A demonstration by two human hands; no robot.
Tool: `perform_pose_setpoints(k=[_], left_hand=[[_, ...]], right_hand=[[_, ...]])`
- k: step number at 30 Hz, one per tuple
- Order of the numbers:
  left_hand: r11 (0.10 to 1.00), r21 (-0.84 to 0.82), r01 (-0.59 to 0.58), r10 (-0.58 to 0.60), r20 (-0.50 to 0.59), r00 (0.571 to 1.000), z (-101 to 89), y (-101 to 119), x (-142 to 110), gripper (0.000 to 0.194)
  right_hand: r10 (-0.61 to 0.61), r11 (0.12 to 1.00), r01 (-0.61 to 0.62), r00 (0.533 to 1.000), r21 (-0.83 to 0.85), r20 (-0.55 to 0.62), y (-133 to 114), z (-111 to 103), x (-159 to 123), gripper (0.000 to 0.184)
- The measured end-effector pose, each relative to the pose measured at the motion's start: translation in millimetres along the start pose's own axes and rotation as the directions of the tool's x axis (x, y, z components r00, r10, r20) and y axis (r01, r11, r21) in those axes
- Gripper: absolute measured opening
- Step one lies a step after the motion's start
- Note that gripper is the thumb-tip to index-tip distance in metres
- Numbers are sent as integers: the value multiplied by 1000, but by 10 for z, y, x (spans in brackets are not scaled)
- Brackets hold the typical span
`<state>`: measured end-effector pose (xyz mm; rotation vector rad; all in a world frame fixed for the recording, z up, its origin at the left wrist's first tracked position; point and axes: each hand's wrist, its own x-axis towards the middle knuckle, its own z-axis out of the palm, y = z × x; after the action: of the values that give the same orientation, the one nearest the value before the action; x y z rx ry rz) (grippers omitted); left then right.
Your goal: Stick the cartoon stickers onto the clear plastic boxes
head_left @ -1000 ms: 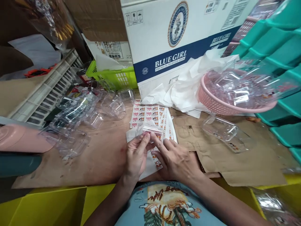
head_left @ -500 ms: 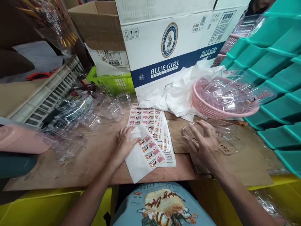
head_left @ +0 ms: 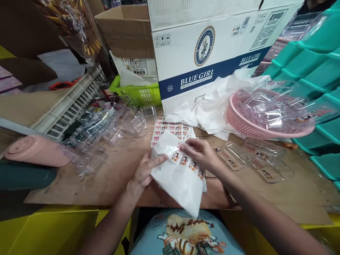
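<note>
My left hand grips the left edge of a white sticker sheet, thumb on top. The sheet is lifted and tilted, with a row of orange-and-black cartoon stickers showing. At its upper edge, my right hand has thumb and fingers pinched on a small pinkish sticker; whether it is loose from the backing I cannot tell. Underneath lies a pile of printed sticker sheets. To the right, several clear plastic boxes with cartoon labels rest on cardboard.
A pink basket full of clear boxes stands at right, beside stacked teal bins. Crumpled white paper lies before a Blue Girl carton. At left are loose clear boxes and a pink bottle.
My right hand has moved left from the clear boxes to the sticker sheet. My left hand has raised and turned the sheet. The view has shifted slightly left.
</note>
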<state>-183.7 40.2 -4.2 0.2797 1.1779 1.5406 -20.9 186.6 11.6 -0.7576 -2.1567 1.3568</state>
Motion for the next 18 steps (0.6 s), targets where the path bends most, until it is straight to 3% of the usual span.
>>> perform_pose_setpoints(k=[2,3,5,8,18], left_hand=[[999,-46,-15,13,-40,999,36,-77,9,36],[998,-58,-24,21,-59,998,54,-109,15,36],[996,-64,-55,48,-99,994,83,-153,24,36],[992,-37,-120,114,-128,985,99,-175,24,35],[985,31,-168,170,-66,983,119,-179,7,25]], right_hand=[[-299,928,251,943,-276,-148,-12,41,-45,20],[-426,856,350,895,-381,-135,-27,69,-73,14],[-553,730,482,833,-485,-4,-55,137,-124,10],[-563,697,511,824,-503,58,-40,242,-156,10],[-446,878,433,895,-202,-19,53,392,-119,18]])
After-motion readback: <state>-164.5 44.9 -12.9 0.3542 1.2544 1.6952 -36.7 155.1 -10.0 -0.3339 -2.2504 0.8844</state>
